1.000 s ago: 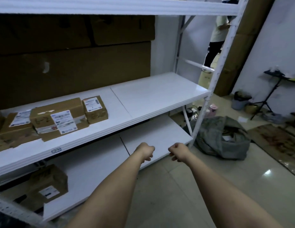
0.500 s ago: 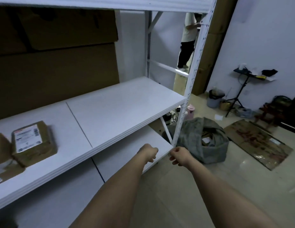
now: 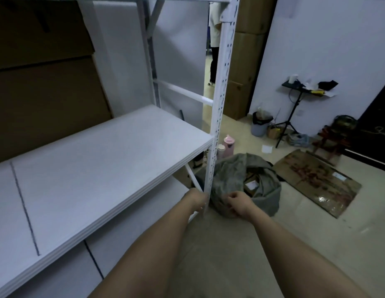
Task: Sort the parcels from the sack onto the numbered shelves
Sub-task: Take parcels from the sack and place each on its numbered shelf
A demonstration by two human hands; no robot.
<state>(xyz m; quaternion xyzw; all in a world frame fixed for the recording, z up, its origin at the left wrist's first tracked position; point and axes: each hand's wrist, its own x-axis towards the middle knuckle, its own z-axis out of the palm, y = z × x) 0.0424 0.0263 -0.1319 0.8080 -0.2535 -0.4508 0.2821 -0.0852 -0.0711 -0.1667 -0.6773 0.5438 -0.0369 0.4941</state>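
the sack (image 3: 247, 186) lies just beyond the right hand (image 3: 239, 204), nearer than the left hand (image 3: 196, 200); both loosely curled, holding nothing.

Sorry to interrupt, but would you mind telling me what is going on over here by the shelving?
A person is sorting parcels from a grey sack onto white shelves. Right now both arms stretch toward the sack, which sits open on the floor just past the shelf upright, with a labelled parcel showing inside. The left hand and right hand are loosely curled and hold nothing. The stretch of shelf in view carries no parcels. Another person stands in the background.
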